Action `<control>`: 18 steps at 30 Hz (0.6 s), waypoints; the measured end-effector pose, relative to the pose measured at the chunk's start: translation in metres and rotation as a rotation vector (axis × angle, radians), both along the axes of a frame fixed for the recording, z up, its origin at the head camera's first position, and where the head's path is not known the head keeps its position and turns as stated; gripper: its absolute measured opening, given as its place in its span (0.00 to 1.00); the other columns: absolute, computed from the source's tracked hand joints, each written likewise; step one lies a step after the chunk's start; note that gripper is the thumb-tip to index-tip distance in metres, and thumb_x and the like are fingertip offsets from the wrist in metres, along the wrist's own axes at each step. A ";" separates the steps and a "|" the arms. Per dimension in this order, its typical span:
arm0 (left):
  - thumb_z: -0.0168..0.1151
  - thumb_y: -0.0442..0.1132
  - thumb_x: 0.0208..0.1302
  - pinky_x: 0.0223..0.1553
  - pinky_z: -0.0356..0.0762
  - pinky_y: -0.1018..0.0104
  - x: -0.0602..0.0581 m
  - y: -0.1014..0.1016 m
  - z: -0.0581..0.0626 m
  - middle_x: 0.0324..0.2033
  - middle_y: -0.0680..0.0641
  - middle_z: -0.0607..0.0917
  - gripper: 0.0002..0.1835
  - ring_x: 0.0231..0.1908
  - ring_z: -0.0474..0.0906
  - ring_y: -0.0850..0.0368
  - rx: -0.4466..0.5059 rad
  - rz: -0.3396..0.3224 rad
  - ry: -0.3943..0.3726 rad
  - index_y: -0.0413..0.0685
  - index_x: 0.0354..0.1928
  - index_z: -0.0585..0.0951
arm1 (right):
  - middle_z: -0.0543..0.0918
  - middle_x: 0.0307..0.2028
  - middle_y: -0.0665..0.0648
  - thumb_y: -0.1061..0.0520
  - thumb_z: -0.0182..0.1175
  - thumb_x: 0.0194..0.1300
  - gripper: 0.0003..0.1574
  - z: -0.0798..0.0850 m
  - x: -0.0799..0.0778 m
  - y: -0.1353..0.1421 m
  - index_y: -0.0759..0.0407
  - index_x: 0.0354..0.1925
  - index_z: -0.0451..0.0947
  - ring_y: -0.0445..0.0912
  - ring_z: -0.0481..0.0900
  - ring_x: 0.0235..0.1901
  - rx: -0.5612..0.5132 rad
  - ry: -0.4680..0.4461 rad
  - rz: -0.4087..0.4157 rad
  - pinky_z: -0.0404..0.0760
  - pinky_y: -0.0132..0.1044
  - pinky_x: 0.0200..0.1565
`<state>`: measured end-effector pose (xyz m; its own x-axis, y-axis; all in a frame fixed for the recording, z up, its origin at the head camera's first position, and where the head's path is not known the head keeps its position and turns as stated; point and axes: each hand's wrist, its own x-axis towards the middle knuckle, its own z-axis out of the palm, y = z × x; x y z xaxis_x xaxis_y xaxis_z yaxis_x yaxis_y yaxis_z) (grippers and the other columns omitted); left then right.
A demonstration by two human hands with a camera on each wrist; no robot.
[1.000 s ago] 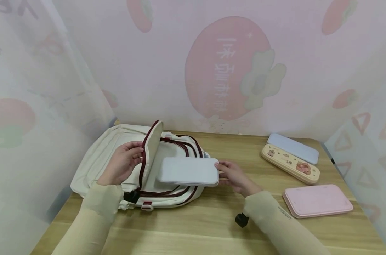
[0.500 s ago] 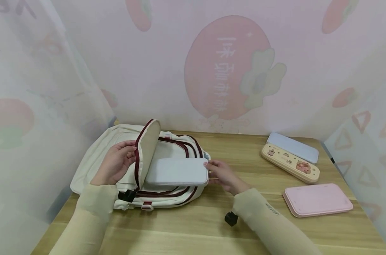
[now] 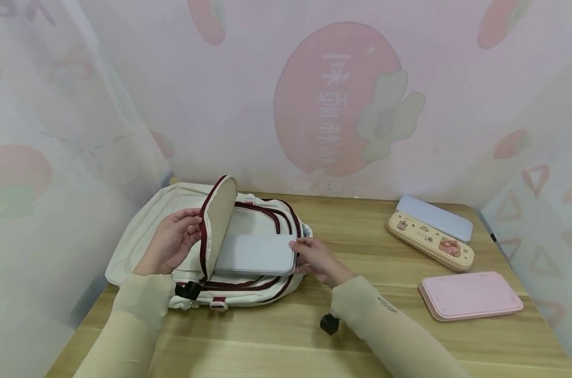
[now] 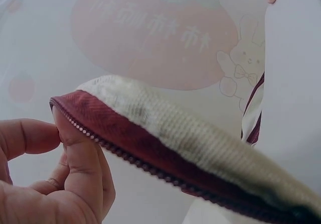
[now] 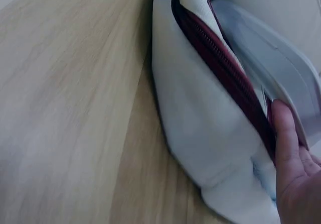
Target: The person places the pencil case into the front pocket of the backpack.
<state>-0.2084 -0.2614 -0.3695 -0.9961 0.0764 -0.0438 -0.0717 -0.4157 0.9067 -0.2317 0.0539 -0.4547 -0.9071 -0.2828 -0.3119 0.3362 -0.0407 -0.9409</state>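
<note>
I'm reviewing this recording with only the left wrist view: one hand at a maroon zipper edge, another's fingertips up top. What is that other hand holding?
Observer: The head view shows the right hand gripping one end of a flat white case, its other end hidden behind the bag's raised flap.
Operator: What else is on the table, out of my sight?
Observer: Three more cases on its right side: a pale blue case, a cream case and a pink case.

You wear cream sleeves (image 3: 130,328); small dark lettering (image 3: 387,305) on the right one; black block (image 3: 330,324) at each wrist.
</note>
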 end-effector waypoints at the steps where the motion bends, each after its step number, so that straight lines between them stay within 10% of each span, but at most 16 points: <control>1: 0.49 0.24 0.77 0.34 0.82 0.70 0.000 0.000 0.000 0.32 0.47 0.83 0.12 0.29 0.80 0.59 -0.002 0.000 -0.002 0.42 0.39 0.81 | 0.80 0.47 0.63 0.57 0.54 0.80 0.26 0.001 0.000 -0.002 0.74 0.67 0.69 0.48 0.83 0.36 -0.002 0.000 0.001 0.86 0.39 0.35; 18: 0.48 0.24 0.77 0.34 0.82 0.70 0.001 0.001 -0.002 0.32 0.48 0.82 0.12 0.30 0.79 0.60 -0.034 -0.007 0.008 0.42 0.40 0.80 | 0.79 0.51 0.66 0.59 0.56 0.79 0.27 0.008 -0.007 -0.033 0.75 0.68 0.67 0.51 0.80 0.45 0.116 0.061 0.056 0.88 0.42 0.41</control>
<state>-0.2071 -0.2602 -0.3711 -0.9959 0.0817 -0.0381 -0.0667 -0.3840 0.9209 -0.2384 0.0208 -0.4465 -0.9091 -0.2985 -0.2907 0.2774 0.0871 -0.9568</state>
